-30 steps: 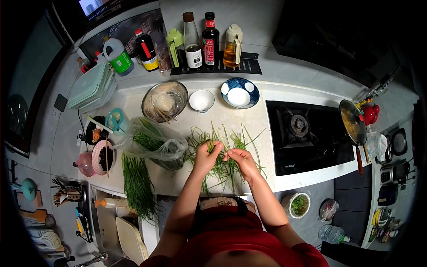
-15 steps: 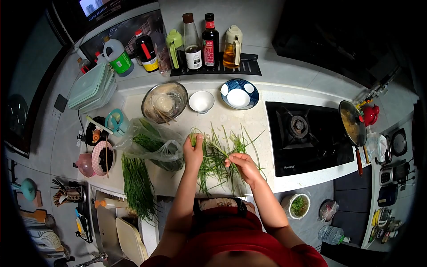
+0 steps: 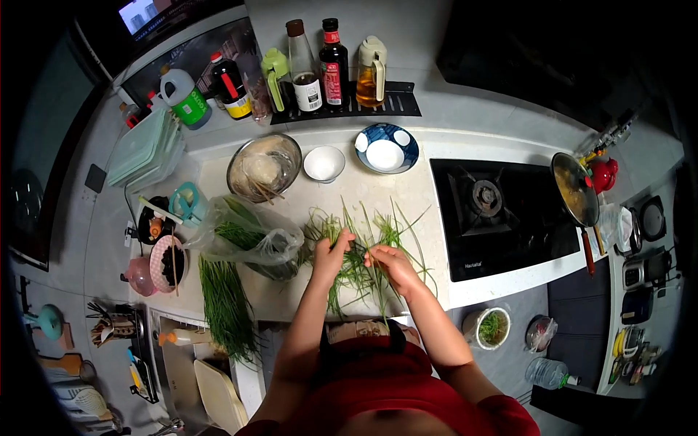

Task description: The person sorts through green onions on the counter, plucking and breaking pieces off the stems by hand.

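Loose garlic chives [image 3: 349,285] lie in a tangled pile on the pale counter, pale stem ends pointing away from me. My left hand [image 3: 331,259] is over the left part of this pile, its thumb and fingers closed on chives. Just to its right, my right hand [image 3: 393,269] pinches thin chive stems between thumb and fingertips. The two hands are close together, with a small gap between them. Left of the pile, a clear plastic bag [image 3: 273,243] holds more greens. A neat bundle of long chives [image 3: 224,309] hangs over the counter's front edge.
Behind the pile stand a metal bowl [image 3: 236,163] with chopsticks, a white bowl [image 3: 324,165] and a blue-patterned bowl [image 3: 411,149]. A black gas stove [image 3: 509,247] is at the right, with a pan [image 3: 574,189]. Below it, a bin [image 3: 471,328] holds green scraps.
My left hand has moved right and slightly toward me, nearer my right hand. My right hand has shifted only a little. The camera view has shifted slightly.
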Motion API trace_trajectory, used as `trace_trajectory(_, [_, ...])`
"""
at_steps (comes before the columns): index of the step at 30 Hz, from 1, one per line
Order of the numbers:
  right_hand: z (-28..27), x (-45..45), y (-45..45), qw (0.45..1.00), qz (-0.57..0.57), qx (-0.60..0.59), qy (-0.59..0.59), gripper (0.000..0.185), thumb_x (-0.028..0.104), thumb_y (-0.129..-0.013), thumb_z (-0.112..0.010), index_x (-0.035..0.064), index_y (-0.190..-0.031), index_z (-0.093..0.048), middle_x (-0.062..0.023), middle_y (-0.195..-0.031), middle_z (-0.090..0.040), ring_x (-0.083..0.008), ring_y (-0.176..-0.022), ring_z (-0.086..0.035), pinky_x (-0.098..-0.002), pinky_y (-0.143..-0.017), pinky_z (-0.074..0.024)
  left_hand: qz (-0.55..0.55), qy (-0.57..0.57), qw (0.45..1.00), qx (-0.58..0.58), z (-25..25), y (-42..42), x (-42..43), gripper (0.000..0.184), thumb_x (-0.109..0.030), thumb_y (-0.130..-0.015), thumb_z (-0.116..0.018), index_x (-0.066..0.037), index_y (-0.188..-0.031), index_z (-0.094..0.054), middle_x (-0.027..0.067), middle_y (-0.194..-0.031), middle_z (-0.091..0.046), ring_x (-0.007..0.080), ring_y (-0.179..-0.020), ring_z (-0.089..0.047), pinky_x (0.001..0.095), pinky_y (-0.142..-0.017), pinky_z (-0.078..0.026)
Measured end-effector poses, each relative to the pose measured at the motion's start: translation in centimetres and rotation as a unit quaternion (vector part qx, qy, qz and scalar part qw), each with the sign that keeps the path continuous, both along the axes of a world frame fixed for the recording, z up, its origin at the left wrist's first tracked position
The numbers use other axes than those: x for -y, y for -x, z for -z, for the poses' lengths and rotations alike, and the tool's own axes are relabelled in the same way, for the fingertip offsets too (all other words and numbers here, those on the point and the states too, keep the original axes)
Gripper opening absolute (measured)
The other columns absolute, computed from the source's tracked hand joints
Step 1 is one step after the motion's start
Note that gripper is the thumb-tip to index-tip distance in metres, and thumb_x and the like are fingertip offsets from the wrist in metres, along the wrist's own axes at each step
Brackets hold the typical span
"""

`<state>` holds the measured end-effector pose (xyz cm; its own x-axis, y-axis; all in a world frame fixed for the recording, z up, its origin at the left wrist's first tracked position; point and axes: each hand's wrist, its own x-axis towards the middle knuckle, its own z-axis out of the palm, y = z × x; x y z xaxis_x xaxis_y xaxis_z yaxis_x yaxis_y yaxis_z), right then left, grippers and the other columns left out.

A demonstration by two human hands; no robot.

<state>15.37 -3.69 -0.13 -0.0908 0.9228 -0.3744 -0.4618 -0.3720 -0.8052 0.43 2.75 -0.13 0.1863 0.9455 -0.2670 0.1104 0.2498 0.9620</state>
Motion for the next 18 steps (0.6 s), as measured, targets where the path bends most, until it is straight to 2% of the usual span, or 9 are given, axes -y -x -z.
trace_trajectory(3, [0.9,0.2,0.5,0.999,-0.017,0.034,0.010,0.018,0.019,-0.085,-0.050,0.0039,-0.079,-0.058,-0.0009,-0.072,-0.057,-0.0077,-0.071,-0.046,-0.0190,-0.072,-0.0338,0.038,0.037,0.998,0.042,-0.2,-0.6,0.8,0.024,-0.026,-0.079,-0.061,-0.002,-0.082,-0.063,-0.0005,-0.070,-0.058,0.0073,-0.062,-0.049,0.0243,-0.058,-0.038])
trace_trajectory(6, [2.0,0.6,0.8,0.997,-0.030,0.074,-0.004,0.017,0.019,-0.084,-0.052,0.0050,-0.078,-0.059,-0.0007,-0.072,-0.058,-0.0071,-0.072,-0.047,-0.0189,-0.074,-0.0338,-0.076,-0.033,0.995,0.052,1.4,-0.6,0.7,0.022,-0.028,-0.081,-0.058,-0.008,-0.086,-0.065,-0.0098,-0.050,-0.033,0.0021,-0.041,-0.025,0.0216,-0.038,-0.018])
trace_trajectory(9, [4.7,1.2,0.1,0.994,-0.030,0.104,-0.022,0.017,0.018,-0.083,-0.055,0.0044,-0.074,-0.058,-0.0005,-0.070,-0.058,-0.0068,-0.068,-0.049,-0.0206,-0.072,-0.0363,-0.160,-0.086,0.981,0.075,2.7,1.1,-0.4,0.024,-0.030,-0.083,-0.055,-0.009,-0.084,-0.064,-0.0095,-0.049,-0.032,0.0020,-0.041,-0.023,0.0226,-0.039,-0.016])
trace_trajectory(13, [11.5,1.8,-1.9,0.981,0.031,0.189,-0.013,0.017,0.017,-0.080,-0.057,0.0023,-0.072,-0.059,-0.0023,-0.066,-0.059,-0.0096,-0.064,-0.053,-0.0255,-0.064,-0.0415,-0.204,-0.038,0.970,0.131,1.9,3.9,-0.7,0.029,-0.028,-0.088,-0.048,-0.005,-0.074,-0.058,-0.0025,-0.063,-0.050,0.0021,-0.050,-0.035,0.0194,-0.045,-0.026])
trace_trajectory(14, [12.9,2.0,-2.3,0.973,0.069,0.220,-0.007,0.016,0.017,-0.079,-0.058,0.0017,-0.073,-0.059,-0.0038,-0.067,-0.060,-0.0117,-0.064,-0.055,-0.0270,-0.062,-0.0426,-0.207,-0.049,0.966,0.147,1.7,4.2,-0.6,0.029,-0.028,-0.088,-0.046,-0.005,-0.073,-0.056,-0.0026,-0.062,-0.048,0.0021,-0.049,-0.033,0.0199,-0.043,-0.024])
trace_trajectory(15, [12.8,1.9,-2.6,0.907,0.079,0.414,0.015,0.014,0.015,-0.074,-0.060,0.0026,-0.080,-0.060,-0.0085,-0.069,-0.062,-0.0204,-0.061,-0.058,-0.0295,-0.059,-0.0444,-0.210,-0.061,0.962,0.164,1.4,4.4,-0.5,0.030,-0.029,-0.089,-0.045,-0.006,-0.072,-0.053,-0.0028,-0.061,-0.046,0.0020,-0.048,-0.030,0.0203,-0.042,-0.022])
trace_trajectory(16, [12.8,1.9,-2.6,0.873,0.096,0.478,0.018,0.018,0.010,-0.068,-0.059,0.0064,-0.085,-0.060,-0.0109,-0.075,-0.061,-0.0281,-0.069,-0.058,-0.0325,-0.063,-0.0453,-0.214,-0.073,0.957,0.180,1.2,4.6,-0.5,0.031,-0.029,-0.090,-0.044,-0.006,-0.070,-0.051,-0.0030,-0.059,-0.045,0.0019,-0.047,-0.027,0.0208,-0.041,-0.019])
trace_trajectory(18, [11.4,1.4,-2.2,0.728,0.116,0.675,-0.036,0.020,0.003,-0.065,-0.057,0.0063,-0.084,-0.060,-0.0100,-0.081,-0.060,-0.0261,-0.071,-0.057,-0.0333,-0.065,-0.0458,-0.214,-0.099,0.958,0.163,1.5,5.0,-0.6,0.033,-0.030,-0.090,-0.041,-0.008,-0.067,-0.046,-0.0027,-0.056,-0.042,0.0038,-0.045,-0.028,0.0224,-0.041,-0.021])
